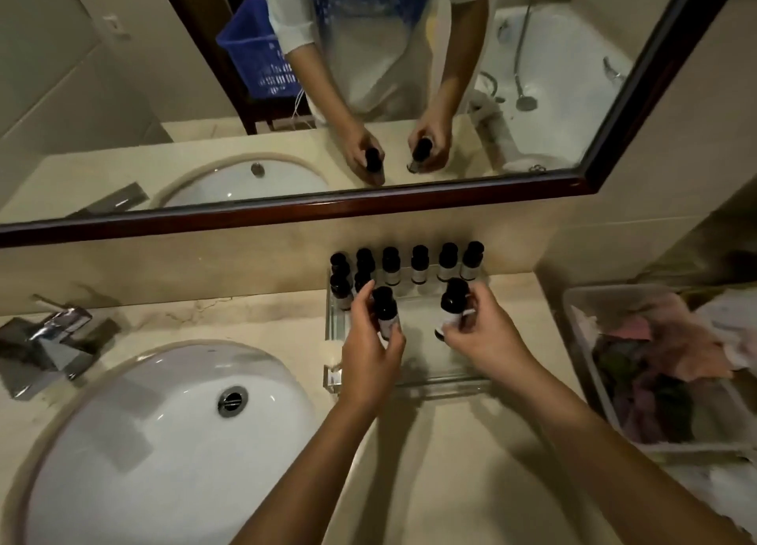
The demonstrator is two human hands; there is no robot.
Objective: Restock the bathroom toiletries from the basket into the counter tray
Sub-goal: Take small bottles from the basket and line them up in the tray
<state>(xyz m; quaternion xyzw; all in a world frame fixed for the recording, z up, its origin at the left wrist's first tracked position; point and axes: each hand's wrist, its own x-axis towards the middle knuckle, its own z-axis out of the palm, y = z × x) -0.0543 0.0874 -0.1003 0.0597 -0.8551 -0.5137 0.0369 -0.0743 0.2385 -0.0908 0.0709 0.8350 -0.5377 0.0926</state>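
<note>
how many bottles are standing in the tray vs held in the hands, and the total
standing bottles in the clear tray: about 8 (left cluster crowded, partly hidden)
left-hand bottle, gripped by the left hand: 1
right-hand bottle, gripped by the right hand: 1
total: about 10

The pale labels on the small bottles (418, 265) are too blurred to read.

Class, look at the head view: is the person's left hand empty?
No, the left hand grips a small black-capped clear bottle over the clear acrylic tray.
</note>
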